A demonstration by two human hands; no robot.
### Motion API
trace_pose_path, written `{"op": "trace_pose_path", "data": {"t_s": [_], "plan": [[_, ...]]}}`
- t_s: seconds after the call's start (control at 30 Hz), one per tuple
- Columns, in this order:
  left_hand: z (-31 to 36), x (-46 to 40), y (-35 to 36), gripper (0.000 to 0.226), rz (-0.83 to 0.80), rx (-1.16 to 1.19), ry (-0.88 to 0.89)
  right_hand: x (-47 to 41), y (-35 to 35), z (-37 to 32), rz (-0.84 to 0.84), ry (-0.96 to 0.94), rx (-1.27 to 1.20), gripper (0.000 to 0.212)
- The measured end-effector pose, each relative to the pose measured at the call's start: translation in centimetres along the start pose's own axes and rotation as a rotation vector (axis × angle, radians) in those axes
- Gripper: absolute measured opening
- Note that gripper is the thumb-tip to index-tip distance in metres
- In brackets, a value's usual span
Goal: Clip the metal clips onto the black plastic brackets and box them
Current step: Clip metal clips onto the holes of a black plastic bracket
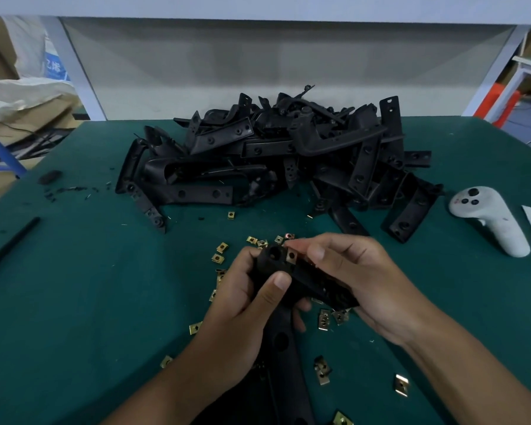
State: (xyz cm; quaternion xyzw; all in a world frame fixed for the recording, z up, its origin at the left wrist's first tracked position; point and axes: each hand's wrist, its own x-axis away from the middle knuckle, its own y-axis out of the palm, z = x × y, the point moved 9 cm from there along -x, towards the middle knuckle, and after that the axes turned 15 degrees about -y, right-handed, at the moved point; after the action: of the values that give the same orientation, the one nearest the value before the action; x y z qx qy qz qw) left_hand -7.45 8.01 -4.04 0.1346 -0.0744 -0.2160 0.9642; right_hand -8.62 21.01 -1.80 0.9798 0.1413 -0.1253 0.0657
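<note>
A green-covered desk (pixel 74 302) fills most of the view. Toward 12 o'clock on it a large heap of black plastic brackets (pixel 276 154) is piled, tangled and overlapping, with several strips spilling out toward 3 o'clock. At 3 o'clock, well apart from the hands, a white handheld controller (pixel 491 219) is laid on the cloth, its buttons facing up.

Near the centre, toward 6 o'clock, one black bracket (pixel 301 277) is held above the desk between both hands. The left hand (pixel 246 305) is curled round the bracket's near end, the thumb pressed across its top face and the fingers wrapped underneath. The right hand (pixel 359 277) is cupped round the bracket's other side from 3 o'clock, its fingers bent over the far edge. A metal clip (pixel 292 255) is seen at the bracket's upper end, beside a round hole, just beside the right thumb; whether it is pinched by that thumb or merely seated on the plastic cannot be told.

Loose brass-coloured clips (pixel 221 248) are scattered on the cloth around and beneath the hands, from 11 o'clock round to 5 o'clock. A thin black rod (pixel 13 243) is laid at 9 o'clock, and small black plastic scraps (pixel 68 190) are strewn at 10 o'clock.
</note>
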Motion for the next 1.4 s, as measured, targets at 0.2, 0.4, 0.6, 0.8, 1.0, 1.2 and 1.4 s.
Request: {"op": "trace_pose_path", "data": {"t_s": [0.2, 0.4, 0.6, 0.8, 1.0, 1.2, 1.4], "plan": [[0.7, 0.0, 0.0, 0.020, 0.020, 0.034, -0.004, -0.1, -0.2, 0.2, -0.051, -0.058, 0.076, 0.050], [0.9, -0.1, -1.2, 0.037, 0.081, 0.090, -0.031, -0.8, -3.5, -0.2, -0.015, -0.107, 0.781, 0.037], [0.5, -0.4, -0.6, 0.025, 0.004, 0.071, -0.088, -0.5, -2.5, 1.2, -0.212, -0.090, 1.219, 0.042], [0.1, -0.5, 0.0, 0.027, -0.039, 0.083, -0.139, -0.9, -3.1, 0.9, -0.072, -0.155, 1.070, 0.025], [0.4, -0.5, -0.8, 0.032, 0.047, 0.067, -0.154, -0.8, -5.2, 0.1, 0.124, -0.152, 0.952, 0.020], [0.7, -0.4, -1.0, 0.024, 0.095, 0.082, -0.152, -0.8, -6.1, 0.0, 0.272, -0.065, 0.525, 0.020], [1.1, -0.4, -1.0, 0.025, 0.098, 0.065, -0.128, -0.7, -4.5, 1.4, 0.253, 0.068, 0.048, 0.030]]}}
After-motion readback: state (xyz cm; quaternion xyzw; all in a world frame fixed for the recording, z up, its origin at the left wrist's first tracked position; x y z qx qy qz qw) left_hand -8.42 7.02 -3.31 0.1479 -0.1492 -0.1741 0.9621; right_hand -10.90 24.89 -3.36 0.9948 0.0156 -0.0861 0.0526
